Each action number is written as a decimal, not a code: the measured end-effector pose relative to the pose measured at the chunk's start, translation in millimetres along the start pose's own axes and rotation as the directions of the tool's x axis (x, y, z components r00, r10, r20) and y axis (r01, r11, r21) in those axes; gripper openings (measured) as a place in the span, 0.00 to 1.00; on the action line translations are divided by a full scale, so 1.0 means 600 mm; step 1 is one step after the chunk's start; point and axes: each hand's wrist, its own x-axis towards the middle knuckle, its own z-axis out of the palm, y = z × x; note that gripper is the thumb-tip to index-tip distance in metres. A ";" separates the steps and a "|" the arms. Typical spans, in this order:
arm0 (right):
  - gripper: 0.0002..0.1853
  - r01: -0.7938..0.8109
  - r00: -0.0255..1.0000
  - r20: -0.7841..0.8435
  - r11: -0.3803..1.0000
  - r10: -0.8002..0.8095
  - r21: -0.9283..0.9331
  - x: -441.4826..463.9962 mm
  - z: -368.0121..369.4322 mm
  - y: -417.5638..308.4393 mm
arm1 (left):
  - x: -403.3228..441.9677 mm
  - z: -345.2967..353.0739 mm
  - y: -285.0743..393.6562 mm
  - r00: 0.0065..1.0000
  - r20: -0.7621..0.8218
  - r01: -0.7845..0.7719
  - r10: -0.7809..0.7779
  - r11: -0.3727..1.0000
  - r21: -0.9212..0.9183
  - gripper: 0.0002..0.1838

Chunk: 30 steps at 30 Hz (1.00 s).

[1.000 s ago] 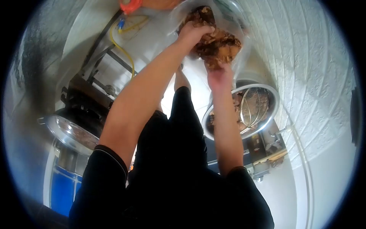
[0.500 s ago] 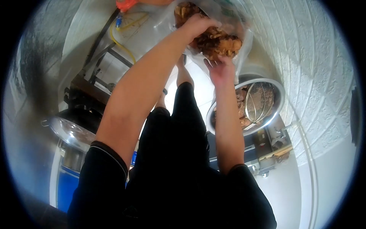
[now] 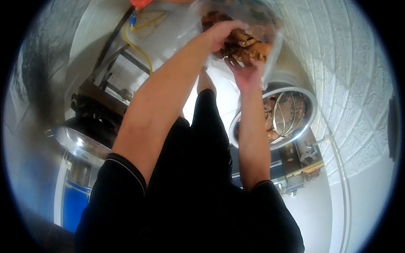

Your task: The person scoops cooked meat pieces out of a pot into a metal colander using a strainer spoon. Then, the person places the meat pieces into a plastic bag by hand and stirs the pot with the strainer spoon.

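Observation:
My left hand (image 3: 220, 35) reaches over the brown, glossy food pieces (image 3: 248, 49) at the top of the view, its fingers curled on them and partly hidden. Below the pieces is my right hand (image 3: 247, 76), palm up and fingers spread, with the fingertips at their lower edge. A clear plastic bag (image 3: 274, 55) surrounds the food. More dark brown food (image 3: 212, 20) lies behind my left hand.
On the right, a metal bowl (image 3: 312, 110) holds meat pieces and a wire mesh strainer (image 3: 289, 111). A shiny metal pan (image 3: 80, 143) is at the left near a black burner stand (image 3: 95, 110). A yellow hose (image 3: 141, 54) runs across the upper left.
The brown food and my right hand have shifted slightly right. My right hand's fingers are now more spread. Both hands remain at the bag, and the bowl appears a little farther right.

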 end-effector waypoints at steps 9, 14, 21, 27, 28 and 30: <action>0.51 -0.049 0.990 0.133 0.997 0.056 -0.058 -0.021 -0.026 -0.024 | -0.053 0.022 -0.027 0.994 -0.004 -0.108 0.109 0.976 -0.189 0.21; 0.47 0.006 0.987 0.157 0.992 0.015 -0.129 -0.093 0.032 -0.044 | -0.140 0.049 -0.006 0.987 0.021 -0.153 0.162 0.961 -0.232 0.20; 0.48 0.188 0.927 0.372 0.914 -0.045 -0.358 -0.294 0.125 -0.030 | -0.331 0.052 -0.050 0.859 0.011 -0.492 0.511 0.832 -0.256 0.22; 0.49 0.129 0.799 0.537 0.795 0.270 -0.592 -0.478 0.223 0.127 | -0.733 -0.058 -0.179 0.625 -0.183 -0.739 0.759 0.500 -0.450 0.27; 0.46 0.143 0.768 0.544 0.738 0.337 -0.659 -0.503 0.250 0.179 | -0.824 -0.070 -0.198 0.579 -0.288 -0.775 0.763 0.406 -0.484 0.28; 0.41 0.152 0.630 0.492 0.526 0.601 -0.837 -0.533 0.273 0.284 | -0.911 -0.135 -0.304 0.420 -0.419 -0.889 0.805 0.273 -0.367 0.35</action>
